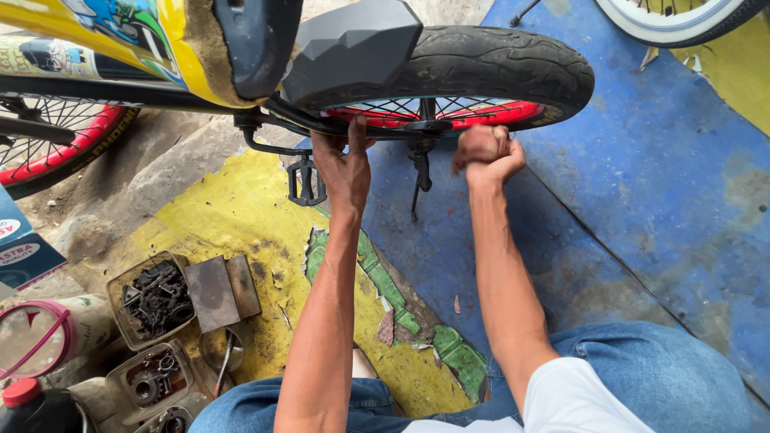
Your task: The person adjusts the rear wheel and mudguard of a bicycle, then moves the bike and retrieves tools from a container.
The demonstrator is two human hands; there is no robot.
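bike: one, tipped over on the floor — rear wheel [449,76] up front | tubs of small metal parts [152,301]: two, lower left | left hand [343,164] — fingers curled over the frame by the wheel | right hand [488,152] — closed in a fist near the axle, contents unclear

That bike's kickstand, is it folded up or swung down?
Down. The kickstand hangs straight below the rear wheel hub, its tip toward the blue floor, between the left hand and right hand.
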